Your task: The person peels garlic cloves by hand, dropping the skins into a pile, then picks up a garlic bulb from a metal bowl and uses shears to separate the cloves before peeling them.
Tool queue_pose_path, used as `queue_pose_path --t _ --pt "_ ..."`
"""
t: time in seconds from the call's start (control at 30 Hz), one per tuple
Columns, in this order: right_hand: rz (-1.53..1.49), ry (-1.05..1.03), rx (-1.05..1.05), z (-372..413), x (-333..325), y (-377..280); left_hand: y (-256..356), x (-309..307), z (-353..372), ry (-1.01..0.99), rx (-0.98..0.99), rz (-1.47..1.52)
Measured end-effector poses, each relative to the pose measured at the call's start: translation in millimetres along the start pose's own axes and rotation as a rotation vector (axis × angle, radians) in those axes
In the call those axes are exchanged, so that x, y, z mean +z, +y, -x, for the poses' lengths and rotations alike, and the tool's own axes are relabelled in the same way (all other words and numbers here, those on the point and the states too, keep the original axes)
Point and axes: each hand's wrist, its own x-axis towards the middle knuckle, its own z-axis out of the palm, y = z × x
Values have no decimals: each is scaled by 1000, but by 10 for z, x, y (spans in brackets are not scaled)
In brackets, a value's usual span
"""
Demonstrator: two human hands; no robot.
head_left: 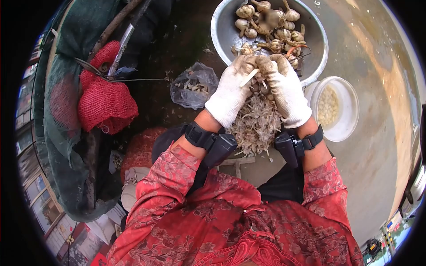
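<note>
Both hands wear white knitted gloves with soiled fingertips and meet at the near rim of a metal basin. My left hand has its fingers bent around a garlic bulb, only partly visible between the gloves. My right hand presses thumb and fingers against the same garlic from the other side. Several whole garlic bulbs with stems lie in the basin. Below the hands is a heap of papery garlic skins, with a few cloves showing at its upper edge.
At right stands a white plastic tub with peeled garlic cloves. A clear plastic bag with pale pieces lies left of the hands. Further left, a red mesh sack hangs by green netting and poles.
</note>
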Motion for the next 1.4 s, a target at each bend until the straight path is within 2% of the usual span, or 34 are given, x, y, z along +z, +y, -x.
queue_pose_path --t 0.03,0.1,0.23,0.3,0.37,0.43,0.6,0.73,0.83,0.9,0.93,1.0,1.13,1.2,1.27,1.33,1.4 --pt "-13 35 -85 -4 9 9 -58 -66 -32 -1 -1 0" --pt "-2 26 -103 2 2 9 -210 -263 -120 -121 247 -399" --pt "-28 15 -124 -19 6 74 -32 -27 14 21 96 -344" --pt "-91 16 -82 1 22 51 -14 0 42 5 346 -583" --pt "-151 16 -44 19 3 4 -33 -4 44 0 353 -579" --pt "-329 -49 109 39 -21 -19 -19 -8 67 -5 358 -578" --pt "-418 -49 110 93 -17 -28 -13 9 76 -80 504 -559" --pt "-536 -87 173 110 -31 -44 -39 25 82 -72 506 -509" --pt "-601 -113 173 111 -49 -12 -94 -3 67 -72 434 -376" --pt "-612 -127 171 108 -77 -9 -113 -28 72 -107 281 -157" --pt "-622 -142 171 109 -80 -7 -82 -16 75 -106 280 -158" --pt "-549 -123 162 105 -71 -59 -1 23 65 -83 286 -286" --pt "-318 -76 146 116 -48 -123 -70 -12 27 -122 339 -230" --pt "-345 -103 110 70 -81 -73 -34 18 44 -43 513 -626" --pt "-371 -127 77 63 -117 -48 2 67 54 -35 502 -629" --pt "-399 -137 84 61 -126 -48 -27 63 30 35 381 -726" --pt "-397 -126 80 69 -121 -41 -50 59 21 47 318 -695"
